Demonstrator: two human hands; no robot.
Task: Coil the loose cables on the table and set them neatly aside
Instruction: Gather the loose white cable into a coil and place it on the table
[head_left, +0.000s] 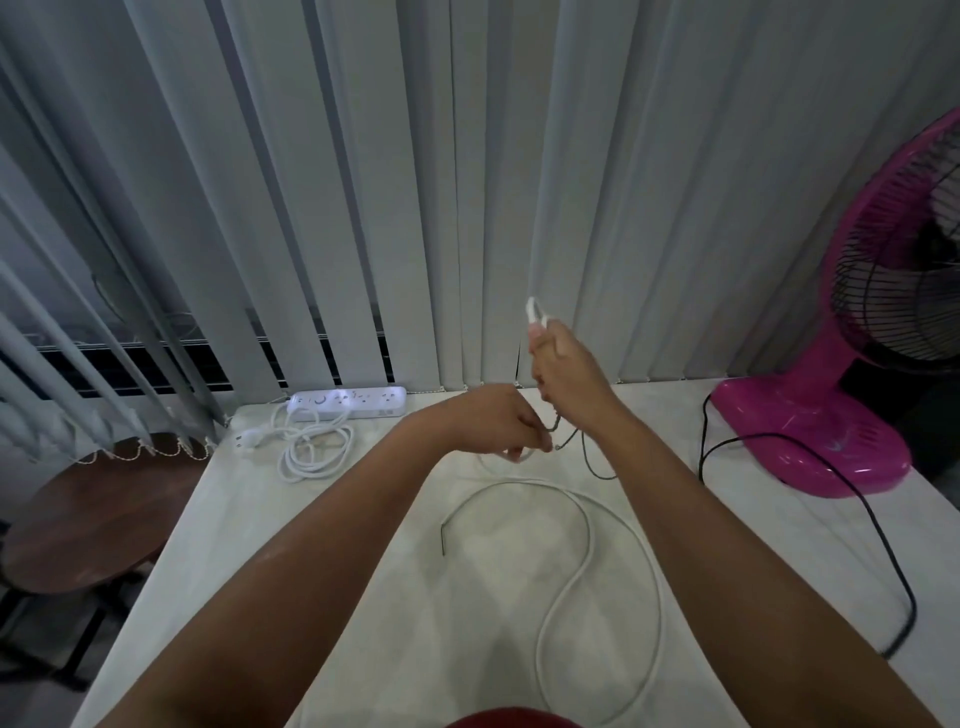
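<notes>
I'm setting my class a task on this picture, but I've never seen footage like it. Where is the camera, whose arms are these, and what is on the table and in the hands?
There is no machine here. The single picture comes from a wide-angle camera worn on a person's head, looking forward and down, so both arms belong to the wearer. The right hand is raised and grips a white cable just below its plug. The left hand pinches what seems to be the same cable lower down, and the loose length loops over the pale table. At the far left lies a white power strip with its coiled cord. A pink fan stands at the right, and its black cord trails over the table. Vertical blinds hang behind.
</notes>
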